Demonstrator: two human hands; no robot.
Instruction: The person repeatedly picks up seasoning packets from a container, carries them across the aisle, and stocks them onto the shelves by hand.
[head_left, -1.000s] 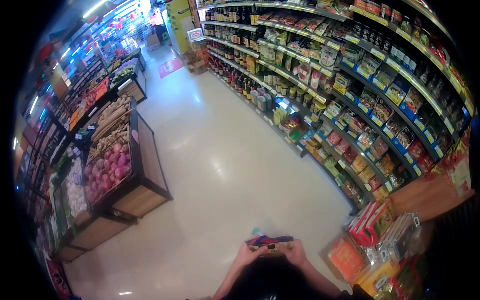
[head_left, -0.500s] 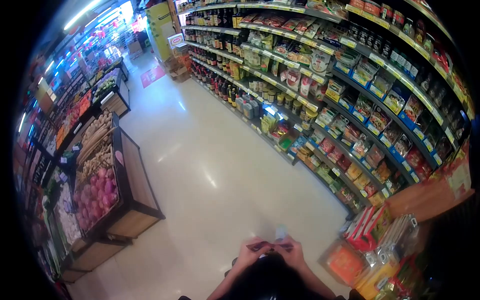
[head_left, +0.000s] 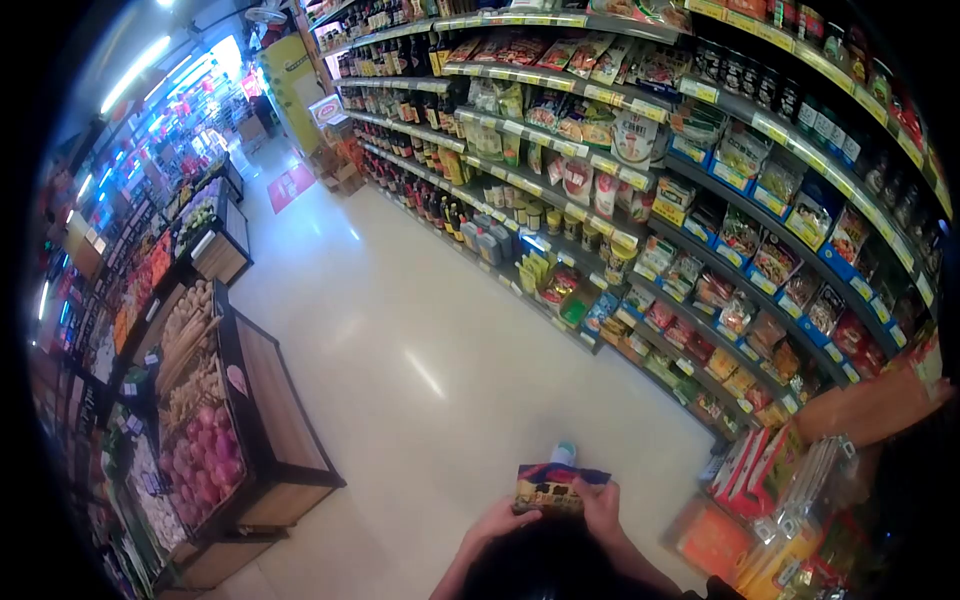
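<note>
A small printed packet (head_left: pixel 550 488), dark blue along its top and tan with dark marks below, is held up in front of my body at the bottom centre. My right hand (head_left: pixel 600 508) grips its right side, thumb on the front. At the packet's lower left corner is my left hand (head_left: pixel 502 520), its fingers closed against the edge. Just beyond the packet's top edge a pale blue and white shape (head_left: pixel 563 454) shows over the floor; it may be a shoe tip. Dark clothing hides the area below my hands.
Shelves of bottles and packets (head_left: pixel 590 150) line the right side. On the left stands a wooden produce bin (head_left: pixel 280 400) with pink-red onions (head_left: pixel 203 462) and root vegetables. Packaged goods (head_left: pixel 760 480) are stacked at the lower right. Pale floor (head_left: pixel 400 330) runs between; cartons (head_left: pixel 338 170) stand farther off.
The packet, folded or tilted between both hands before, now shows its printed front upright. My left hand has shifted to its lower left corner. The view has turned slightly.
</note>
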